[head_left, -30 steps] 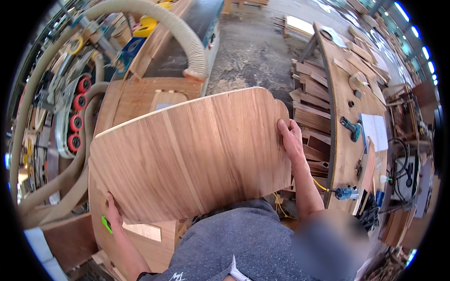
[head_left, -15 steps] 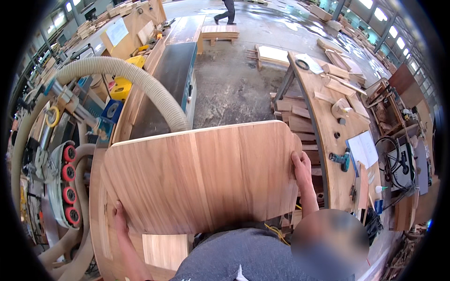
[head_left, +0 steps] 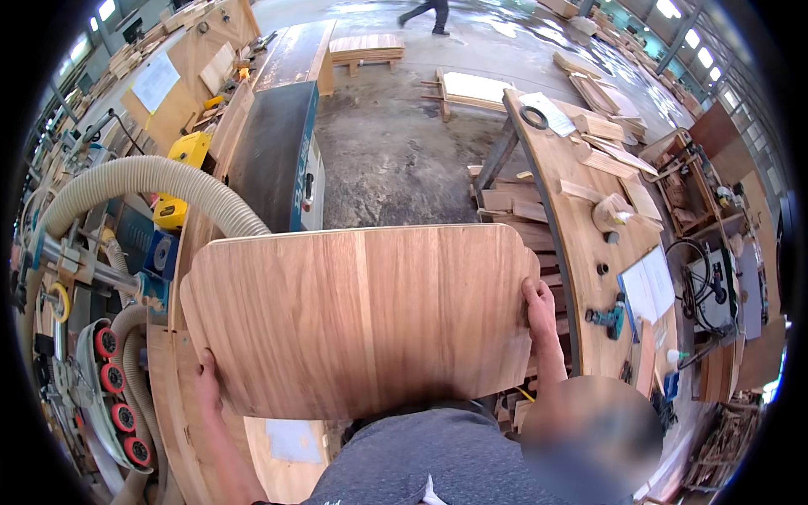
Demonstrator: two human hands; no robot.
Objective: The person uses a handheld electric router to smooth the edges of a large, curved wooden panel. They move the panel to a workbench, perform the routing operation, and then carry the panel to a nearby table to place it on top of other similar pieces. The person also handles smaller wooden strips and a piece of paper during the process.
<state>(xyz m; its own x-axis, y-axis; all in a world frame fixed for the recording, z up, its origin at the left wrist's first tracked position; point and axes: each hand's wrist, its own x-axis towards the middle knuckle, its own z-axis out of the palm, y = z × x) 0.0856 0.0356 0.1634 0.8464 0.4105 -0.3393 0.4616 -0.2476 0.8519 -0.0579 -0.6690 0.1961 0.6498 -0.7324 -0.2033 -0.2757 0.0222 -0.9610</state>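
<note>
A wide wooden panel with rounded, notched corners spans the space in front of my body. Its striped brown face is turned up toward me. My left hand grips the panel's left edge near the lower corner, fingers wrapped out of sight beneath it. At the right edge, my right hand holds on with the thumb on top and the other fingers partly hidden. The panel's near edge comes close to my dark grey shirt.
A workbench on the right carries a teal cordless drill, papers and wood offcuts. On the left are a ribbed hose, a black-topped machine and red rollers. A person walks far ahead.
The panel has levelled out, its left end rising relative to the right, with both hands still on it. My view has turned slightly right. The distant person has walked on.
</note>
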